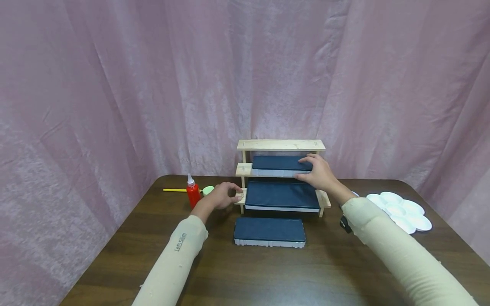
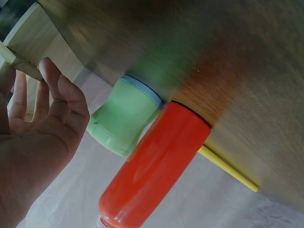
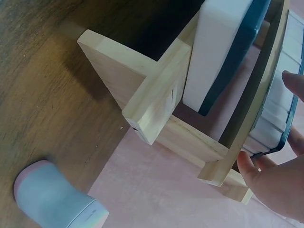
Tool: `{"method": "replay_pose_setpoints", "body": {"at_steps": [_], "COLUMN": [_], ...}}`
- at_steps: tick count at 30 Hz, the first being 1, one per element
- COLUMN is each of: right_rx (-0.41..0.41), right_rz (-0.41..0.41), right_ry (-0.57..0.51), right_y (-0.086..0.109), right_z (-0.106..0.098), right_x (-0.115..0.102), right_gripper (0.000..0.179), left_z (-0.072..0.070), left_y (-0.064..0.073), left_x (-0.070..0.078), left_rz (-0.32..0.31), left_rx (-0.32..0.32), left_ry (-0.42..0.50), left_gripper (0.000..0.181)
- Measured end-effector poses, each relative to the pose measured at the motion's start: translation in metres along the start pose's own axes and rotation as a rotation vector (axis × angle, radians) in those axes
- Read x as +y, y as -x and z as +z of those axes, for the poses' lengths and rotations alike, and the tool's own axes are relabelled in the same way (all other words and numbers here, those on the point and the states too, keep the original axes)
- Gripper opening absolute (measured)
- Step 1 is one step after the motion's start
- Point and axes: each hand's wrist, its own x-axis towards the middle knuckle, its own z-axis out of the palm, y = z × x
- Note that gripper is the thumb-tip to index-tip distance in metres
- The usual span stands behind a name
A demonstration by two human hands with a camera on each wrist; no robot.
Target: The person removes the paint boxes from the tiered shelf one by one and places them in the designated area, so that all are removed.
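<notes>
A stepped wooden rack stands at the back of the table. On its middle step lies a long white box with a dark blue lid. My right hand grips this box at its right end, as the right wrist view also shows. A wider box with a dark blue lid rests on the lowest step. My left hand pinches the left end of that lowest step; in the left wrist view its fingertips meet the wood. A third blue-lidded box lies on the table before the rack.
Left of the rack stand a red squeeze bottle and a light green container, with a yellow stick behind them. A white flower-shaped palette lies at the right. A light blue container stands near the rack's right side.
</notes>
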Motion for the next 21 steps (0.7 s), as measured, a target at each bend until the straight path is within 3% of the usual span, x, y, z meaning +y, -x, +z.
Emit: {"method": "replay_pose_setpoints", "body": {"at_steps": [21], "right_rx": [0.033], "right_rz": [-0.027], "right_ry": [-0.053], "right_y": [-0.0015], "right_z": [0.0024], "right_x": [0.0061], "right_gripper": [0.055], "left_z": [-0.0003], "left_y": [0.0002], "left_x": [0.0002], "left_rz": [0.007], "left_rx": [-0.004], "left_ry": [-0.001], "left_gripper": [0.029]}}
